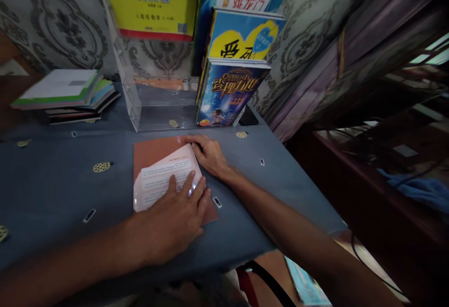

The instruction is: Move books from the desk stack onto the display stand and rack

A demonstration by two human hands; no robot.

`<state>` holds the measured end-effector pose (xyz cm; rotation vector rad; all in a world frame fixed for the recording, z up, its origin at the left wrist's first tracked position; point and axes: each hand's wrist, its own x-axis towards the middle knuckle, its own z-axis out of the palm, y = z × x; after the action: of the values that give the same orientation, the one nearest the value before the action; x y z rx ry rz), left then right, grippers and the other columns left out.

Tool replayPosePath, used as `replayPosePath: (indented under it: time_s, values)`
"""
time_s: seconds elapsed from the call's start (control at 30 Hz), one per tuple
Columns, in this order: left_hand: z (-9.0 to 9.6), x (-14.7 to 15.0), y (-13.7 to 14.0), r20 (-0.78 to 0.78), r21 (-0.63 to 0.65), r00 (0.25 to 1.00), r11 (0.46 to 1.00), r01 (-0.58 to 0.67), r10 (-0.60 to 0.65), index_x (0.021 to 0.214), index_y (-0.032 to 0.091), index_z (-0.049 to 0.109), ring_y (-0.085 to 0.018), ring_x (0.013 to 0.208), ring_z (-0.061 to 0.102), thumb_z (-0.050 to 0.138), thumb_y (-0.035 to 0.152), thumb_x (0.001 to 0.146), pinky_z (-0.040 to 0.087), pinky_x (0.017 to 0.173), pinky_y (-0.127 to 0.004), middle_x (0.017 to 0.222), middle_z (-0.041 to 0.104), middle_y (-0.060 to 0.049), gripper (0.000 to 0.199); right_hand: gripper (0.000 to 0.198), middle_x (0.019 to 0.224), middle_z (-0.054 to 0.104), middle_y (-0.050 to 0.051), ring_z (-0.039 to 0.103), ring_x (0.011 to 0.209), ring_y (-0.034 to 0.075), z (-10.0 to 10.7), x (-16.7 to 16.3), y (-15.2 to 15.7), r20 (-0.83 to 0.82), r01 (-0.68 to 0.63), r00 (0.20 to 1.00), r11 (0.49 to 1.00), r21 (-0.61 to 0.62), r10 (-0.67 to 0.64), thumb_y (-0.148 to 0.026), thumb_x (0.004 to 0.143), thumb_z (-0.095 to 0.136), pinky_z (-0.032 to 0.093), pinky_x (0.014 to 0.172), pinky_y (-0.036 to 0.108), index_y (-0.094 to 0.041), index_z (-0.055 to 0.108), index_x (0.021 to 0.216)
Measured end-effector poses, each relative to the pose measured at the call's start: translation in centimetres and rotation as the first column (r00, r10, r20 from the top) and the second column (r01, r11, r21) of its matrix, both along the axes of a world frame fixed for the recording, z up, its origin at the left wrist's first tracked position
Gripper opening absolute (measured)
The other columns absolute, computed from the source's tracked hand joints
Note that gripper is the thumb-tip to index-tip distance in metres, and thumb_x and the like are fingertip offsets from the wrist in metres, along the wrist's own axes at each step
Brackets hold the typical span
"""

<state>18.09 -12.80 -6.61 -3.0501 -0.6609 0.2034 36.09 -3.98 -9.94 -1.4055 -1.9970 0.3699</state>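
A thin book with a brown cover (154, 150) lies on the blue-grey tablecloth in front of me. Over the cover sits a folded white page (168, 169) with lines of small print, set at a slant, with shiny spots on its surface. My left hand (177, 209) rests flat on the page's lower right part, fingers spread, hiding some of the print. At the upper right corner of the book is my right hand (209, 156), its thumb and forefinger closed at the edge of the page and cover. The fingertips there are partly hidden.
A clear acrylic stand (135, 106) holds a yellow workbook (157, 8). Several upright books, one with a blue cover (224, 94), stand beside it. A phone-like black object (248, 116) lies behind them. Stacked books (66, 94) are at left. The table's right edge (308, 181) borders dark furniture.
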Motion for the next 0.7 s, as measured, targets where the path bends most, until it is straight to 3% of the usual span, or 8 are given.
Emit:
replayPosePath:
  time_s: [0.23,0.53,0.7]
  values:
    - [-0.9,0.0,1.3,-0.051,0.070,0.998,0.997,-0.028,0.032,0.153,0.011,0.035,-0.045,0.147,0.029,0.057,0.023,0.089,0.037,0.109,-0.066,0.161,0.031,-0.022,0.069,0.034,0.109,0.076,0.008,0.068,0.102,0.021,-0.1,0.0,0.0,-0.018,0.000,1.000,1.000,0.015,0.000,-0.009,0.090,0.048,0.052,0.094,0.035,-0.018,0.070,0.115]
    - [1.1,0.1,1.4,-0.116,-0.018,0.993,1.000,-0.006,0.004,0.155,0.007,0.029,-0.045,0.148,0.027,0.059,0.017,0.082,0.037,0.109,-0.064,0.162,0.028,-0.023,0.079,0.032,0.102,0.076,0.007,0.068,0.094,0.020,-0.7,0.3,0.3,-0.044,-0.021,0.999,0.998,0.062,0.024,-0.009,0.089,0.050,0.052,0.088,0.033,-0.018,0.072,0.111]
    - [1.3,-0.2,1.6,-0.116,-0.021,0.993,1.000,0.018,-0.020,0.155,0.005,0.028,-0.044,0.147,0.028,0.059,0.014,0.082,0.039,0.108,-0.064,0.160,0.031,-0.025,0.080,0.033,0.104,0.076,0.007,0.068,0.096,0.021,-0.7,0.3,0.4,-0.032,-0.009,0.999,0.997,0.073,0.011,-0.010,0.089,0.050,0.052,0.088,0.033,-0.019,0.073,0.110]
